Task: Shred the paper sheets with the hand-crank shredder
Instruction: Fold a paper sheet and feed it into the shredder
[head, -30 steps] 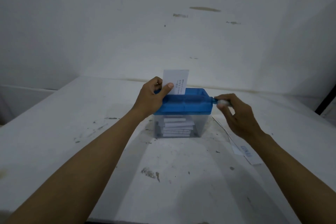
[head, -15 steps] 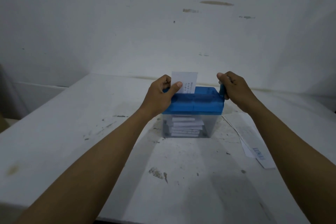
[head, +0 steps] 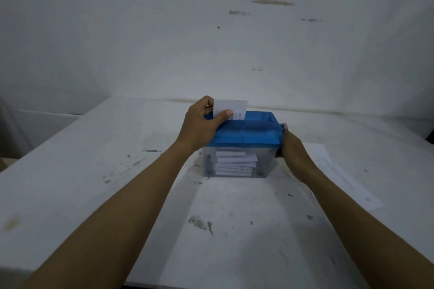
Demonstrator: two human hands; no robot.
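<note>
The hand-crank shredder [head: 246, 135] stood near the middle of the white tabletop [head: 70, 171] — blue lid on top, clear bin [head: 266, 162] beneath. A paper sheet [head: 232, 108] stood upright in the lid's slot toward the far left, its upper part showing, with faint print along its right edge. The left hand [head: 199, 126] rested on the lid's left end and pinched the sheet: thumb on the near face, fingers [head: 206, 103] curled behind it. The right hand [head: 293, 150] sat against the shredder's right end with its back turned up; its fingers were hidden, so whether they gripped anything could not be told. Inside the bin lay a stack of white strips [head: 234, 163]. A loose printed sheet [head: 342, 171] lay flat on the tabletop to the right of the right hand. Dark scuffs marked the tabletop — a stained white wall [head: 211, 30] rose behind it.
</note>
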